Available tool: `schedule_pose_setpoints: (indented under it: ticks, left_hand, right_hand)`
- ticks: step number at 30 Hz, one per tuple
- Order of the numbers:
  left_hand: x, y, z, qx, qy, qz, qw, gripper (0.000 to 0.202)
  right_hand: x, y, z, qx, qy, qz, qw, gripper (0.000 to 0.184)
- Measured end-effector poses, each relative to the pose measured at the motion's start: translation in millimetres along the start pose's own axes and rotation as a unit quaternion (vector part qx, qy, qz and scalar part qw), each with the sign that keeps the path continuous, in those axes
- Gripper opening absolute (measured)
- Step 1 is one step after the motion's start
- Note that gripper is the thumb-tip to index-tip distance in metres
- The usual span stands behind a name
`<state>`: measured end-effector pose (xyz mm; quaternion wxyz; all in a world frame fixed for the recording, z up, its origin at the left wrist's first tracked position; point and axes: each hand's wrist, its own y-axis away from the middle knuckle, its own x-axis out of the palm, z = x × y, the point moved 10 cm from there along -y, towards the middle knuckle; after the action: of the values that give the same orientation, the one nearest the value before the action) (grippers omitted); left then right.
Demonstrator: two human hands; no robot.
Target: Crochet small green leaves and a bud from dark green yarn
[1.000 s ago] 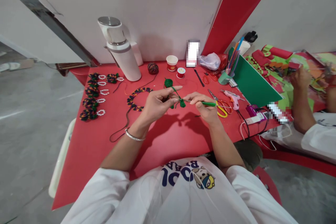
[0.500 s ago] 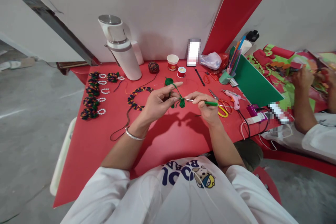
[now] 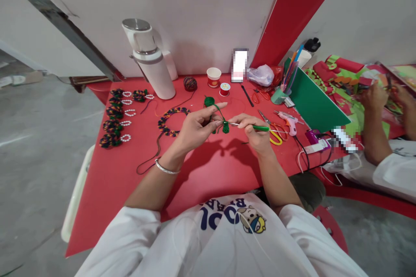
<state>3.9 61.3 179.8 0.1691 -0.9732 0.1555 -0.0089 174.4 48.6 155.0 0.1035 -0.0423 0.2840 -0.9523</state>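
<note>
My left hand (image 3: 199, 126) pinches a small green crochet piece (image 3: 225, 127) between thumb and fingers, its index finger stretched out with green yarn running over it. That yarn leads toward a green yarn ball (image 3: 209, 101) on the table just beyond. In my right hand (image 3: 255, 132) is a crochet hook (image 3: 261, 128) with a green handle, its metal tip at the top of the green piece. To the left of my left hand lies a ring of multicoloured crochet (image 3: 164, 127), partly covered by that hand.
Several dark crochet pieces with white bead loops (image 3: 112, 125) line the table's left side. A white flask (image 3: 156, 69), paper cup (image 3: 213, 77) and thread spool (image 3: 225, 89) stand behind. Scissors (image 3: 276, 138) and a pink glue gun (image 3: 289, 122) lie right. Beyond a green board (image 3: 316, 97), another person's hands work.
My hands, the hook and the green piece hold almost the same position. At the far right, the other person's hands have shifted slightly.
</note>
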Motion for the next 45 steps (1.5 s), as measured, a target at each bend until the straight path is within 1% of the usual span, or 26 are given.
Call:
schedule_pose_setpoints:
  ticks: [3, 8, 12, 18, 24, 31, 34, 37, 40, 45]
  left_hand:
    - [0.4, 0, -1, 0.002, -0.004, 0.001, 1.000, 0.043]
    - [-0.8, 1, 0, -0.006, -0.012, -0.005, 1.000, 0.042]
    - [-1.0, 1, -1, 0.005, -0.023, -0.006, 1.000, 0.038]
    - [0.7, 1, 0, 0.008, -0.036, 0.000, 0.999, 0.038]
    - [1.6, 1, 3, 0.007, -0.028, 0.002, 1.000, 0.036]
    - [-1.2, 0, 0, -0.010, -0.003, -0.004, 1.000, 0.044]
    - [-2.0, 0, 0, -0.018, 0.018, -0.011, 1.000, 0.048]
    - [-0.7, 1, 2, -0.028, 0.046, -0.008, 0.999, 0.050]
    - [-0.6, 1, 4, -0.030, 0.059, -0.008, 0.998, 0.050]
    - [-0.3, 1, 6, -0.032, 0.064, -0.004, 0.997, 0.047]
  right_hand:
    - [0, 0, 0, -0.004, 0.000, 0.004, 1.000, 0.024]
    - [2, -2, 2, 0.002, 0.009, 0.017, 1.000, 0.024]
    - [3, -1, 7, -0.007, 0.020, 0.024, 0.999, 0.022]
    - [4, 0, 7, 0.006, 0.038, 0.022, 0.999, 0.029]
    - [9, 1, 13, -0.019, 0.025, 0.009, 0.999, 0.026]
    - [3, 0, 10, -0.008, 0.021, -0.015, 1.000, 0.033]
    - [4, 0, 13, -0.026, 0.007, -0.014, 1.000, 0.028]
    - [7, 0, 11, -0.023, -0.007, -0.011, 1.000, 0.026]
    - [7, 0, 10, -0.015, 0.011, -0.014, 1.000, 0.030]
    - [9, 1, 13, -0.024, 0.048, 0.009, 0.999, 0.020]
